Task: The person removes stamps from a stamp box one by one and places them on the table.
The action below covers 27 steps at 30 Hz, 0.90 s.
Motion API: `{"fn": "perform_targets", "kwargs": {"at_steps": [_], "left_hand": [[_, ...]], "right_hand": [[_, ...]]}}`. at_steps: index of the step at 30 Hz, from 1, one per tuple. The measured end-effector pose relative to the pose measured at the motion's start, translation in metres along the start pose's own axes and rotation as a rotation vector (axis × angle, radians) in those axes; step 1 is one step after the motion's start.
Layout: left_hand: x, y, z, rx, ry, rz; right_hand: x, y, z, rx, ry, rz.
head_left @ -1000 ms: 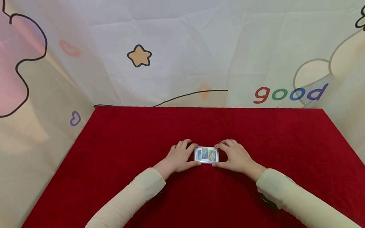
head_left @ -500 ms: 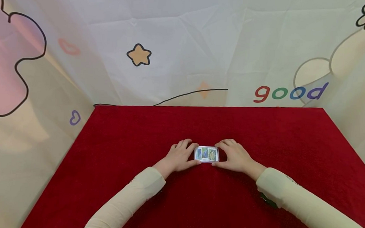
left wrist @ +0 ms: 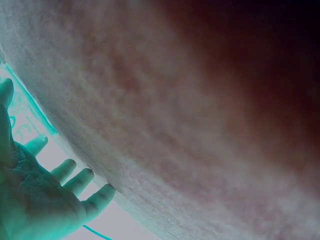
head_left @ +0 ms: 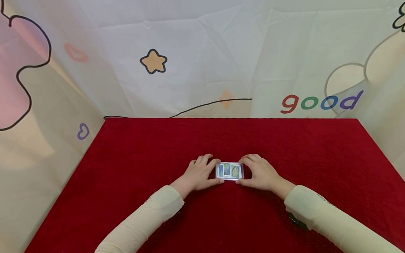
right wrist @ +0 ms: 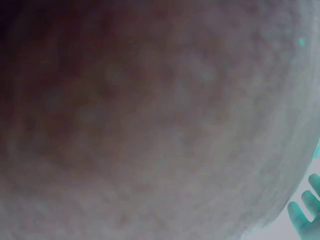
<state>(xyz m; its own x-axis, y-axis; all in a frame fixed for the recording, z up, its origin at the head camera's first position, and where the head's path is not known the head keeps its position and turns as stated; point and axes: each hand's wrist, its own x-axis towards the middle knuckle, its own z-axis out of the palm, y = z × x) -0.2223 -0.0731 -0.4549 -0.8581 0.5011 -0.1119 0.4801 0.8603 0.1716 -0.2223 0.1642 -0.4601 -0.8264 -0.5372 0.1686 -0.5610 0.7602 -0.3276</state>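
A small, flat, clear-edged case with three colourful pictures on its face lies on the red cloth in the head view. At its left end my left hand holds it, thumb at the near edge and index finger at the far edge. My right hand grips the right end the same way. The other fingers of both hands reach away from the case. In the left wrist view, the left hand shows its fingers spread beside the case's bright edge. Only a few fingertips of the right hand enter the right wrist view.
A red cloth covers the table up to its far edge. Behind it hangs a pale printed curtain with a star and the word "good". Something dark green shows beneath the right sleeve.
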Motion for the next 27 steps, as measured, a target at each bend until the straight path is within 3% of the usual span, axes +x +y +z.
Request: {"fn": "perform_targets", "kwargs": {"at_steps": [27], "left_hand": [[-0.0013, -0.0016, -0.0007, 0.005, 0.023, -0.020]], "right_hand": [[-0.0016, 0.0011, -0.0053, -0.050, 0.069, -0.036]]}}
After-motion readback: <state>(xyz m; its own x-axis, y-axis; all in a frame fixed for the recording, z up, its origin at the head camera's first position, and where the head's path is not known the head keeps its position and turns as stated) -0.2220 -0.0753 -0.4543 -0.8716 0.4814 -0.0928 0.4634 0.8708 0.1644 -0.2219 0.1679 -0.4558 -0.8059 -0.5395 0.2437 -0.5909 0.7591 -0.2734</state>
